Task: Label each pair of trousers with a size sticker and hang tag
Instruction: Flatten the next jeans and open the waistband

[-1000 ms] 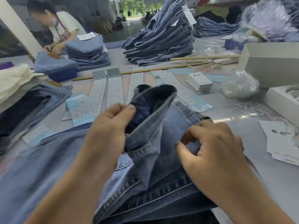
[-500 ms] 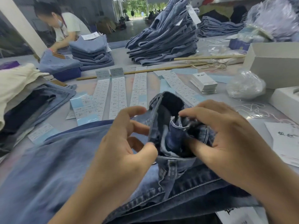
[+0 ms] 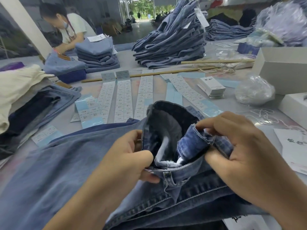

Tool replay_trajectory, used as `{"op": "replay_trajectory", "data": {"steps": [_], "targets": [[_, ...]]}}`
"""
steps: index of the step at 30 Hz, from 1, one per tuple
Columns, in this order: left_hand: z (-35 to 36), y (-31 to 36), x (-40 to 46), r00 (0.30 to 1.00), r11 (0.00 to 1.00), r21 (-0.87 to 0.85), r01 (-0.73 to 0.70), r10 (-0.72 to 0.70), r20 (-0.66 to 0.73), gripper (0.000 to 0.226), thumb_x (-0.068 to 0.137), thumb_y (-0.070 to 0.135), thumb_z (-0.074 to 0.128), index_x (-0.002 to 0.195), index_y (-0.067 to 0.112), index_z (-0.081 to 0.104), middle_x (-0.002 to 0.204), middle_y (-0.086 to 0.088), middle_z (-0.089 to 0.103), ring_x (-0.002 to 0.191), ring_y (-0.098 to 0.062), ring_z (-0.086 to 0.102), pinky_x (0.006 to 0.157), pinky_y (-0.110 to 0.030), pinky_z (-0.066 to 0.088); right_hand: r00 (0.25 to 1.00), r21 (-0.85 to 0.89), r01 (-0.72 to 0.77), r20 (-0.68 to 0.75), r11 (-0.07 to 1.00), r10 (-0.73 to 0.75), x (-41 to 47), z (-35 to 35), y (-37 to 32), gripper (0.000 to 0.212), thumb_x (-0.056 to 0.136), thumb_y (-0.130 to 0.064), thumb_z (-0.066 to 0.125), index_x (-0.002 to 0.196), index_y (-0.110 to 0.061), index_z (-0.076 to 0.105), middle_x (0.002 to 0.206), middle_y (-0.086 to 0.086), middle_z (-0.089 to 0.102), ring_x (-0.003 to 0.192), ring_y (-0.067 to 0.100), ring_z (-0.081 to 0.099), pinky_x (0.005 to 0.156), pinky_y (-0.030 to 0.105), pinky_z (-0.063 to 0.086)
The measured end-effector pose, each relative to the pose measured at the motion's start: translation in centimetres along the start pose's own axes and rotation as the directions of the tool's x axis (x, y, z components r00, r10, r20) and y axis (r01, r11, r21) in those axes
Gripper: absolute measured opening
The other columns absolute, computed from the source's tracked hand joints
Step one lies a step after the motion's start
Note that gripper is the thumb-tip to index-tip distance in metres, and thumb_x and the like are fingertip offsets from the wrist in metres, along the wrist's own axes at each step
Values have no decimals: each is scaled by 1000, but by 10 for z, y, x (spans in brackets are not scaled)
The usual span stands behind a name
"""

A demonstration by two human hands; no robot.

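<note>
Grey and wide, the worktop [image 3: 166, 77] runs back toward an open doorway with green trees beyond. At its near edge lies a pair of light-blue denim trousers [image 3: 69, 160], spread flat to the left with the waistband bunched up in the middle. The left hand [image 3: 126, 161] grips the left side of that waistband, thumb on the near face and fingers curled behind the fabric. The right hand [image 3: 245, 156] pinches a turned-out fold of the waistband between thumb and forefinger, the other fingers curled under the cloth, so the dark inside of the trousers gapes open between the two hands.

Just beyond the trousers, long white strips of size stickers on pale-blue backing [image 3: 123, 98] lie side by side, running toward the far edge. A small stack of white hang tags [image 3: 211, 87] sits to their right, near a crumpled clear plastic bag [image 3: 254, 90]. Toward the far edge stands a tall pile of folded blue jeans [image 3: 171, 42]; at the far left corner another person in a white shirt [image 3: 66, 25] bends over a smaller folded stack [image 3: 98, 53].
</note>
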State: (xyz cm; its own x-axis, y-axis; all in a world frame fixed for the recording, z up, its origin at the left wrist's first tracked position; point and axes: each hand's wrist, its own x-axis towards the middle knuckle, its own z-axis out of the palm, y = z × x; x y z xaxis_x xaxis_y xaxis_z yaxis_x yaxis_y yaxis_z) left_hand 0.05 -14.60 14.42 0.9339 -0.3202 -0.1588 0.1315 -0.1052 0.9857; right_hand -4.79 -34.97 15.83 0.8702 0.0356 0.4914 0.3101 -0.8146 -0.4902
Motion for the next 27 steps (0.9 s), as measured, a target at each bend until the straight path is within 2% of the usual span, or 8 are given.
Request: {"op": "replay_trajectory", "data": {"steps": [3, 6, 9, 14, 18, 20, 23, 27], "targets": [[-2, 5, -4, 995, 960, -266, -83, 95, 31, 44, 58, -6, 49, 89, 11, 75, 87, -19, 72, 67, -30, 70, 55, -39, 59, 997, 109, -34, 70, 993, 27, -1, -1, -11, 15, 76, -55, 52, 90, -50, 56, 95, -21, 53, 103, 5, 49, 85, 9, 30], [-5, 10, -6, 991, 900, -415, -136, 130, -43, 41, 57, -9, 50, 83, 10, 76, 82, -22, 71, 64, -31, 70, 54, -39, 58, 994, 16, -104, 18, 994, 103, -1, 8, -12, 37, 72, -74, 49, 80, -38, 49, 93, -21, 48, 96, 7, 44, 81, 13, 32], [-3, 17, -9, 981, 872, -448, -195, 167, -101, 44, 57, -13, 50, 88, 8, 74, 80, -20, 70, 65, -31, 71, 55, -39, 58, 985, -2, -169, 19, 986, 170, -1, 14, -14, 44, 64, -74, 61, 86, -40, 44, 101, -24, 42, 100, 8, 41, 83, 15, 31], [-1, 17, -7, 980, 821, -544, -171, 83, -183, 52, 52, -12, 52, 101, 2, 62, 78, -15, 70, 64, -25, 71, 49, -33, 57, 982, -50, -135, 124, 990, 140, -3, 14, -15, 83, 50, -78, 50, 126, -54, 26, 129, -29, 20, 125, 4, 25, 94, 14, 23], [5, 15, -5, 990, 758, -648, -71, -27, -140, 36, 53, -13, 46, 70, 0, 74, 69, -16, 69, 55, -23, 70, 44, -25, 55, 983, -46, -72, 168, 996, 79, -7, 19, -20, 92, 57, -72, 51, 139, -52, 15, 145, -24, 13, 140, 8, 17, 111, 32, 22], [5, 16, -6, 988, 759, -648, -60, -45, -145, 28, 54, -11, 45, 60, -1, 71, 58, -14, 66, 41, -18, 64, 38, -17, 48, 983, -17, -70, 166, 997, 72, -8, 25, -24, 95, 60, -70, 52, 143, -51, 9, 149, -21, 12, 144, 12, 15, 115, 40, 23], [2, 11, -3, 995, 783, -620, -52, -14, -101, 31, 56, -3, 55, 80, -3, 74, 73, -17, 71, 53, -22, 69, 45, -20, 53, 992, 4, -55, 110, 998, 54, -9, 32, -25, 94, 64, -67, 54, 146, -42, 15, 144, -20, 25, 138, 7, 22, 114, 51, 28], [-4, -4, -13, 982, 981, -78, -176, 170, -79, 39, 59, 33, 74, 98, 33, 73, 98, -5, 75, 91, -24, 72, 75, -38, 57, 999, -17, -40, 1, 999, 40, -6, 37, -22, 91, 69, -62, 57, 148, -25, 32, 121, -28, 31, 117, -6, 25, 105, 62, 36]]}}
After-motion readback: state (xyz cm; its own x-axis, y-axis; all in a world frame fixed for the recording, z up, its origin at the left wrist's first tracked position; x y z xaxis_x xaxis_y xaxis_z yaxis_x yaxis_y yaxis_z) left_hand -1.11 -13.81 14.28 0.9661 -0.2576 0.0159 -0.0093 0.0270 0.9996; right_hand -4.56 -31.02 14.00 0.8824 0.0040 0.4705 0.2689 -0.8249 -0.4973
